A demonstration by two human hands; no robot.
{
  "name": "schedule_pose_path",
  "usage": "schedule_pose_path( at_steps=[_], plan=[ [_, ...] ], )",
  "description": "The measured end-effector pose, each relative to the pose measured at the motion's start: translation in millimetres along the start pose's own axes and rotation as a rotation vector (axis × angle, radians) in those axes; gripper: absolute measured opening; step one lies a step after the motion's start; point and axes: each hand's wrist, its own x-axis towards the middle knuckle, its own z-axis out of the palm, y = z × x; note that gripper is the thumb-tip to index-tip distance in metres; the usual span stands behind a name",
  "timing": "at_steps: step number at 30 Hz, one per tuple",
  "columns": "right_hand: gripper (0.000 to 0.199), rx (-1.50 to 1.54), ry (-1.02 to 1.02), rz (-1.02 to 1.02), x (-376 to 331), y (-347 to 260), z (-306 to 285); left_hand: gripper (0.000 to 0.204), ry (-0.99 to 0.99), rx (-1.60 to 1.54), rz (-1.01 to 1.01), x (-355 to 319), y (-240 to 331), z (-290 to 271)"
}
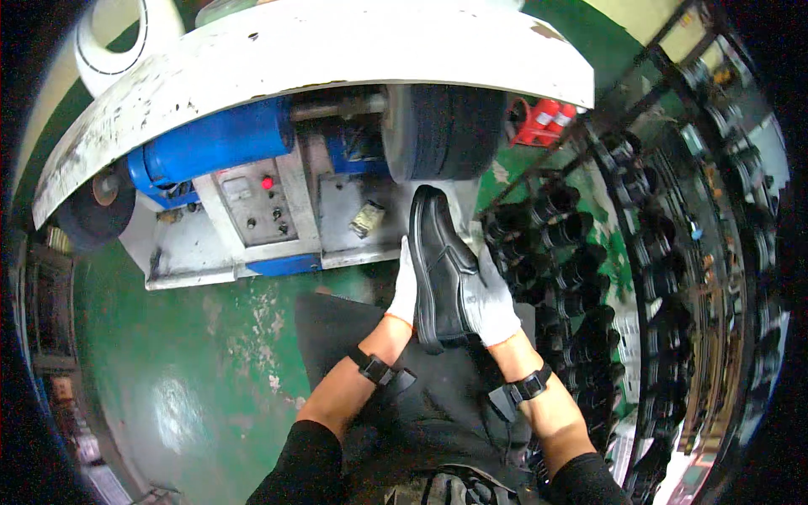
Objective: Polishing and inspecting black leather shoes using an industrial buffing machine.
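Green floor [194,337], worn pale in patches, fills the left and centre of the frame; a white hood [337,46] arches across the top. Under it: a blue cylinder [215,147], a control panel [244,215], and a broad dark wheel [454,135] at upper centre.

Black shoe [442,273]: centre of frame, toe pointing up, sole edge facing left, toe just below the wheel in view. Contact between toe and wheel: cannot tell.

Your gloved left hand [405,286] grips along the sole side; your gloved right hand [491,299] clasps the opposite side near the opening. Fingers of both are closed around the shoe; some tips are hidden, so their exact placement is unclear.

Handling, as judged: steady the heel end with both hands, leave the toe clear of your fingers, and hold fingertips and glove cloth well back from the wheel. Light, even pressure, with small turns of both wrists together, should suit a curved toe best.

Containers: a tray [341,244] below the wheel holds a yellowish scrap [367,219]. Dark rack [665,63], right side, bears many dark shoes [581,261]. Red carrier [532,133], upper right, holds red bottles [545,111].
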Motion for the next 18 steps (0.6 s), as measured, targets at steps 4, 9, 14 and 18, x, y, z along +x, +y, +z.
schedule_pose_path(
  at_steps=[4,9,14,18],
  plan=[
    [0.054,0.135,-0.152,0.151,50.8,-11.4,26.1,0.065,0.126,0.13,-0.022,31.1,29.9,5.6],
    [0.047,0.104,-0.17,0.213,96.5,-16.0,46.0,0.073,0.059,0.131,-0.005,79.1,59.3,-13.3],
    [0.039,0.094,-0.398,0.143,169.4,-10.6,21.0,0.07,0.101,0.164,0.132,103.9,85.3,-14.2],
    [0.042,-0.222,-0.338,-0.02,193.8,-22.9,-1.9,0.063,0.193,0.259,0.174,115.6,108.6,-9.4]
  ],
)
